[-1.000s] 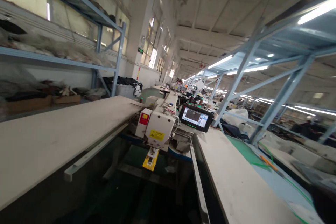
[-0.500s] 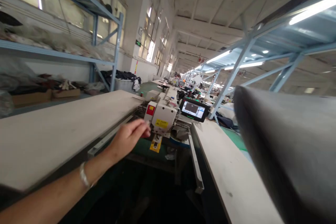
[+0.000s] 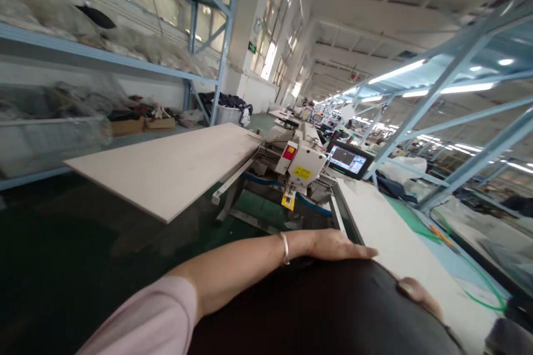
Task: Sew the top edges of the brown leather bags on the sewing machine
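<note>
A large dark brown, smooth panel [image 3: 333, 305], like leather, fills the bottom of the view, its far edge curved. My left hand [image 3: 333, 245], with a silver bangle at the wrist, reaches across and holds this far edge; its lower fingers are partly hidden. My right hand [image 3: 422, 297] grips the panel's right edge, only some fingers showing. Beyond them stands a white sewing machine [image 3: 308, 163] with a yellow-tagged foot [image 3: 288, 198] and a lit control screen [image 3: 348, 160]. Neither hand touches the machine.
Pale table boards flank the machine, left [image 3: 175, 169] and right [image 3: 391, 238]. Metal rails [image 3: 235, 180] run between them. A blue shelf rack [image 3: 125, 61] with plastic-wrapped goods stands left. A green air hose [image 3: 483, 272] lies at the right; a blue frame rises there.
My left hand has moved from beside the machine to the panel's edge. The panel has swung from the right side to the bottom middle. My view has shifted left.
</note>
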A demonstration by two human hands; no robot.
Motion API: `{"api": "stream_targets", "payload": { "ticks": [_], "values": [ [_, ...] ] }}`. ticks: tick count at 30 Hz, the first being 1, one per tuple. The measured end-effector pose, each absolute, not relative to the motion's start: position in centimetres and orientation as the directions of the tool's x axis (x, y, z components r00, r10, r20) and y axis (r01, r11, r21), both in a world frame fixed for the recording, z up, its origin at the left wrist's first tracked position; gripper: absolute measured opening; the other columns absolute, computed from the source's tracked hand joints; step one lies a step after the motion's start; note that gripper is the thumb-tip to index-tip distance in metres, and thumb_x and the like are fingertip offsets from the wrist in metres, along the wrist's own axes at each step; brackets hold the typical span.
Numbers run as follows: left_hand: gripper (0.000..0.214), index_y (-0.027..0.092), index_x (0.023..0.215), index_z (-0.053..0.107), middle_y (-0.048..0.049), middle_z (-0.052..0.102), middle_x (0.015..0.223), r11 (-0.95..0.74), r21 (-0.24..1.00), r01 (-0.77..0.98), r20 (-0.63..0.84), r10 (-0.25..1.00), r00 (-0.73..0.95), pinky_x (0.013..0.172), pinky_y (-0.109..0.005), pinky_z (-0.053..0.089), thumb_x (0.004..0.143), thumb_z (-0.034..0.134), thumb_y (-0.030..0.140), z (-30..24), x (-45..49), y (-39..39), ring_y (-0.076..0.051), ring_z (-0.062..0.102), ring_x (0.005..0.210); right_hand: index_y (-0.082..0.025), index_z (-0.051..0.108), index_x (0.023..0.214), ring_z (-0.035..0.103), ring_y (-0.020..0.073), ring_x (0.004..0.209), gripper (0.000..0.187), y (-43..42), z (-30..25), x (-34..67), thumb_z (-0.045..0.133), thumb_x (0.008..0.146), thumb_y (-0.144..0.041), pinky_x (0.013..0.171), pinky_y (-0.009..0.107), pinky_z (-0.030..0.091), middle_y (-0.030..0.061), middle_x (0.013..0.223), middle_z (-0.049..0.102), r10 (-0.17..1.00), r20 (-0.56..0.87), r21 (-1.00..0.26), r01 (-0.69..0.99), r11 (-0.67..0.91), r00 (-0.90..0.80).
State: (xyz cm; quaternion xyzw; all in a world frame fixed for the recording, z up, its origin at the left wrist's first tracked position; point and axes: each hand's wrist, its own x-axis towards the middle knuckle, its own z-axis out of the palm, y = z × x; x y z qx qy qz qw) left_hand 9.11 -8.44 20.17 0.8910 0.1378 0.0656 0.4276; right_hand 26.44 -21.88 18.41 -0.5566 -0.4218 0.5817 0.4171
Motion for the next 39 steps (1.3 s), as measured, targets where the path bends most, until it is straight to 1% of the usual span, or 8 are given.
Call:
{"api": "stream_targets", "payload": {
  "ticks": [3,9,12,16,24,30,35,39],
  "values": [
    [0.073,0.015,0.063,0.064,-0.0052,0.061,0.067,-0.639,0.682,0.355,-0.194,0.310,0.931,0.061,-0.028,0.043,0.085,0.039,0.081,17.3,5.6,-8.6,-0.016,0.054,0.063,-0.030,0.071,0.114,0.070,0.0400,0.093,0.063,-22.7,13.5,24.2,0.075,0.056,-0.052,0.080,0.051,0.056,0.0096,0.101,0.075,0.894,-0.408,-0.871,-0.214,-0.442,-0.186],
    [0.074,0.016,0.049,0.047,-0.0038,0.050,0.053,-0.612,0.571,0.548,-0.310,0.457,0.834,0.050,-0.028,0.031,0.086,0.034,0.079,14.0,-0.5,-5.5,-0.012,0.043,0.047,-0.021,0.075,0.079,0.069,0.0259,0.076,0.032,-18.5,7.5,17.7,0.075,0.069,-0.051,0.081,0.039,0.054,0.0052,0.074,0.072,0.915,-0.369,-0.775,-0.489,-0.399,-0.162],
    [0.074,0.016,0.052,0.049,-0.0032,0.049,0.053,-0.549,0.599,0.583,-0.268,0.548,0.792,0.050,-0.028,0.028,0.085,0.033,0.080,11.8,-0.9,-3.7,-0.012,0.043,0.046,-0.020,0.075,0.083,0.066,0.0207,0.069,0.037,-15.6,7.5,17.5,0.075,0.074,-0.056,0.071,0.032,0.053,0.0042,0.072,0.071,0.900,-0.372,-0.759,-0.484,-0.437,-0.228],
    [0.078,0.015,0.049,0.046,-0.0003,0.038,0.048,-0.541,0.660,0.521,-0.227,0.518,0.825,0.048,-0.028,0.024,0.079,0.037,0.087,11.1,0.2,-2.0,-0.010,0.034,0.044,-0.015,0.073,0.072,0.056,0.0116,0.048,0.045,-13.7,7.4,19.3,0.085,0.059,-0.056,0.048,0.021,0.044,0.0026,0.057,0.065,0.855,-0.388,-0.744,-0.430,-0.511,-0.344],
    [0.076,0.015,0.061,0.058,-0.0004,0.047,0.059,-0.446,0.690,0.571,-0.330,0.508,0.796,0.053,-0.025,0.029,0.074,0.045,0.089,8.3,0.4,3.5,-0.011,0.040,0.055,-0.014,0.072,0.086,0.058,0.0097,0.063,0.032,-10.4,8.1,23.7,0.080,0.074,-0.042,0.065,0.020,0.047,0.0022,0.073,0.066,0.848,-0.245,-0.912,-0.186,-0.366,-0.469],
    [0.074,0.016,0.084,0.065,-0.0017,0.060,0.081,-0.230,0.827,0.514,-0.341,0.521,0.783,0.068,-0.022,0.039,0.071,0.051,0.087,1.3,-0.8,7.5,-0.015,0.049,0.075,-0.015,0.061,0.068,0.046,0.0078,0.051,0.037,-7.6,6.3,26.6,0.084,0.069,-0.044,0.049,0.019,0.035,-0.0014,0.059,0.054,0.887,-0.261,-0.906,-0.220,-0.361,-0.380],
    [0.066,0.013,0.064,0.060,-0.0005,0.052,0.059,-0.038,0.809,0.587,-0.511,0.448,0.734,0.052,-0.023,0.032,0.067,0.063,0.080,4.4,-3.1,8.9,-0.010,0.040,0.053,-0.016,0.056,0.072,0.045,0.0071,0.054,0.038,-3.9,5.1,29.0,0.084,0.070,-0.041,0.052,0.018,0.034,-0.0027,0.064,0.053,0.843,-0.291,-0.908,-0.148,-0.393,-0.452],
    [0.055,0.013,0.070,0.063,-0.0011,0.056,0.064,-0.067,0.836,0.544,-0.436,0.520,0.735,0.051,-0.023,0.031,0.067,0.070,0.068,7.5,-3.4,11.4,-0.010,0.043,0.053,-0.016,0.060,0.077,0.048,0.0098,0.063,0.034,1.1,6.0,31.5,0.084,0.071,-0.039,0.060,0.021,0.039,-0.0021,0.071,0.056,0.869,-0.253,-0.962,0.011,-0.274,-0.426]
  ]
}}
